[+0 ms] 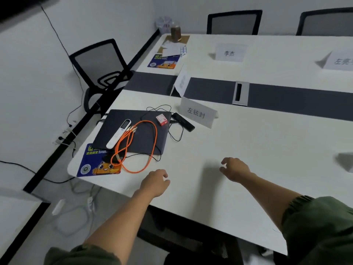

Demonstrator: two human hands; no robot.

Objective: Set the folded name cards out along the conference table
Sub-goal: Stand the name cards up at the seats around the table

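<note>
Several folded white name cards stand on the white conference table (248, 150). One card (197, 112) stands near the laptop on my side. Another card (182, 82) stands sideways on the dark centre strip. Two more cards (230, 52) (339, 61) stand on the far side, and the corner of one (344, 161) shows at the right edge. My left hand (154, 182) and my right hand (236, 169) hover over the near part of the table, fingers loosely curled, holding nothing.
A closed dark laptop (145, 131) carries a white remote (118, 133), an orange cable (137, 148) and a small red box (162, 119). A black remote (183, 122) lies beside it. Mesh chairs (101, 67) (234, 22) surround the table; a cable hatch (240, 93) sits in the strip.
</note>
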